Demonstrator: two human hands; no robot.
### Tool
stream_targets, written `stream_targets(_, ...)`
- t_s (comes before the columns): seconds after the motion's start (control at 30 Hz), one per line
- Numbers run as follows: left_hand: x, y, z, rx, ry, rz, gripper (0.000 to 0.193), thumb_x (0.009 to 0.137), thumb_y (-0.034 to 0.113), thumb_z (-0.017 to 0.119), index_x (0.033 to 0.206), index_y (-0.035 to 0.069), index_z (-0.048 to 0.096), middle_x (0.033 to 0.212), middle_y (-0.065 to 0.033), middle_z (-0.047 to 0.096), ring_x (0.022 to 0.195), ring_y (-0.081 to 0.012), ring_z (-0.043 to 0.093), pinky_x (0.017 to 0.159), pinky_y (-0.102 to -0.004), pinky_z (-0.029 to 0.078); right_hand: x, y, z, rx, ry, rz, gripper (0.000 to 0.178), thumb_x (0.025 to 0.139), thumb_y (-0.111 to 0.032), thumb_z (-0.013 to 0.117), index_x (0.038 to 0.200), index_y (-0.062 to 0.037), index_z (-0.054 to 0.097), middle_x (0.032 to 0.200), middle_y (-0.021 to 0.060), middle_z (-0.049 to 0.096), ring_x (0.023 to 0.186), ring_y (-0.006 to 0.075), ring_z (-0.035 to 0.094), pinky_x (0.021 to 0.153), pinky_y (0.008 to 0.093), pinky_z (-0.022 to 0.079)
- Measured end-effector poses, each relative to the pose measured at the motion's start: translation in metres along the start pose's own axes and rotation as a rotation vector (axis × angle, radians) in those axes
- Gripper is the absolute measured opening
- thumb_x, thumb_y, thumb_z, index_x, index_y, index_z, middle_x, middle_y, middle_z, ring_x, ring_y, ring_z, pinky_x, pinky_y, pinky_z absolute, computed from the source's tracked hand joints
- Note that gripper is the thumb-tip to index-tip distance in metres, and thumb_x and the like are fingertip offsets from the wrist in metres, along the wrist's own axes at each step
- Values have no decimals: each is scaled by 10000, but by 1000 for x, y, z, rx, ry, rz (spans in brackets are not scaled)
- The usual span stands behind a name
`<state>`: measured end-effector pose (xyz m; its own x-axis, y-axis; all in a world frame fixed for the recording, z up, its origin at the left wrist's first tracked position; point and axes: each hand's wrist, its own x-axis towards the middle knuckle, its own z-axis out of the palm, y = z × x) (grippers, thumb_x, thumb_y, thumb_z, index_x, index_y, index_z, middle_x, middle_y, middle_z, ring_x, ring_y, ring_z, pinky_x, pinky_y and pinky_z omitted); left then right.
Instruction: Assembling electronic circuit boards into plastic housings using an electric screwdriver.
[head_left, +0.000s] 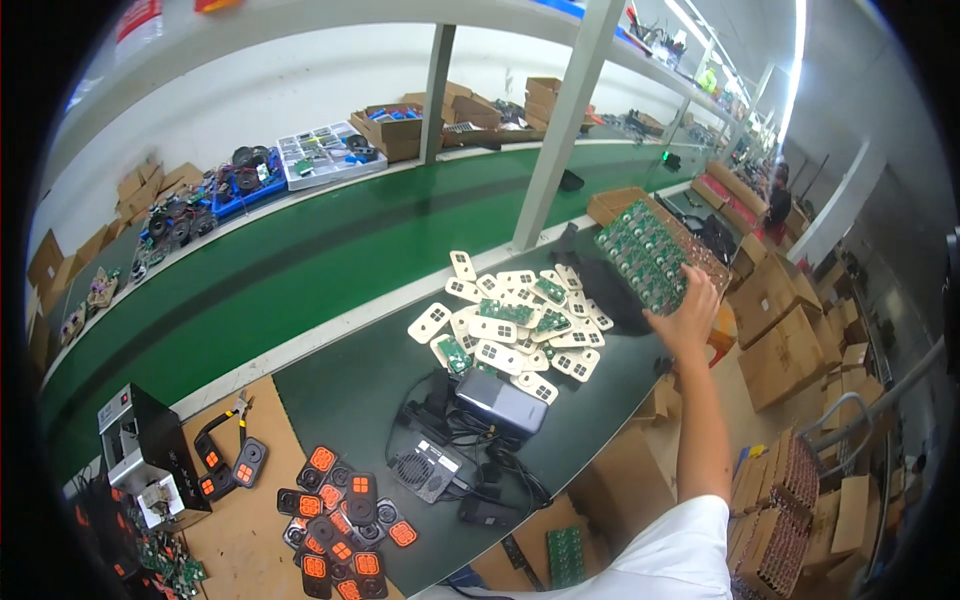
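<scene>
My right hand (pixel 690 308) reaches out to the far right, its fingers and thumb closed on the near edge of a green circuit board panel (pixel 638 258). The panel is tilted and carries rows of small boards. Behind it a brownish panel (pixel 692 243) shows in part, beside an open cardboard box (pixel 612 205). Left of the hand, a black bag or cloth (pixel 612 296) lies by a heap of cream plastic covers (pixel 497 328), with several small green circuit boards (pixel 457 354) among them. My left hand is out of view.
Near the bench's front lie a grey power bank-like box (pixel 502 402), a black adapter with cables (pixel 425 470) and a pile of black-and-orange covers (pixel 340 525). Cutters (pixel 243 410) and a black machine (pixel 150 455) stand left. A post (pixel 565 130) rises behind; cartons (pixel 775 335) fill the right.
</scene>
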<state>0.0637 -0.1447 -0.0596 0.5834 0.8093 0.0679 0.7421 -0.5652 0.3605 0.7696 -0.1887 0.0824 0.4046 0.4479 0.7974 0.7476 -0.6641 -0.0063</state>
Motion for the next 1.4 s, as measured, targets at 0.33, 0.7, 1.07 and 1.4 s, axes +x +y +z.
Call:
stream_targets(0.33,-29,-25,-35,16,412,380,494,689,333,887,1006,94,593,830,-65,569,597,-224,548,572,-359,451,-60,-188,-133,449,86,-430,861,539,-217,880,1283,-109,460,1369,211,481,1243,424,450,1062,578,335)
stream_targets(0.7,88,49,-209,567,478,583,212,848,335,678,980,174,639,913,-29,685,937,-208,677,825,-385,495,-106,-365,-184,1598,-2077,-174,968,652,-292,858,1442,-26,366,1345,126,531,1244,235,515,1088,364,365)
stream_targets(1.07,68,22,-189,443,267,-6,379,849,510,662,836,132,632,622,-17,654,562,-221,668,561,-343,462,-154,-436,-207,1927,-2416,670,599,957,-374,581,1425,-34,424,1260,221,594,1081,319,644,930,490,564)
stream_targets(1.4,-22,-21,-208,263,675,-491,359,853,444,718,831,101,616,621,-76,615,563,-277,642,467,-371,449,-212,-517,-239,1161,-1148,-573,955,759,-503,792,1375,84,358,1284,288,510,1204,402,513,1053,462,396)
